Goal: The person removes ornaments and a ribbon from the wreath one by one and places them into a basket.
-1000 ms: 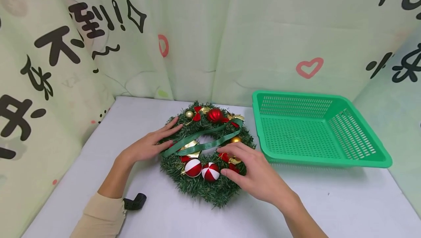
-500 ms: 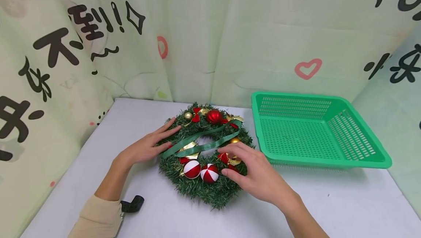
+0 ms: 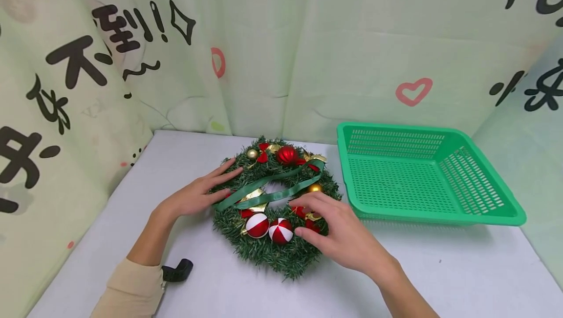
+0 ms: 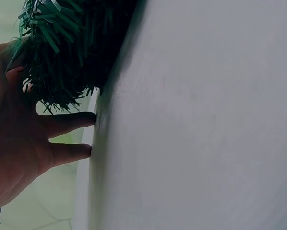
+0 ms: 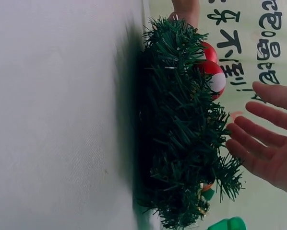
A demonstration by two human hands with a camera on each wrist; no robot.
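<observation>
A green artificial Christmas wreath lies flat on the table. Two red-and-white balls sit on its near side, a shiny red ball on its far side. Across the central hole runs a loose green ribbon. My left hand rests at the wreath's left side, fingers spread; in the left wrist view two fingertips reach down to the table beside the needles. Over the right side, my right hand has loosely bent fingers near a red-and-gold bow, with nothing visible in its grasp.
Right of the wreath stands a green plastic basket with perforated walls. The table has a white cover. A pale green curtain with black characters and pink hearts closes off the back and sides. A black strap piece hangs by the left cuff.
</observation>
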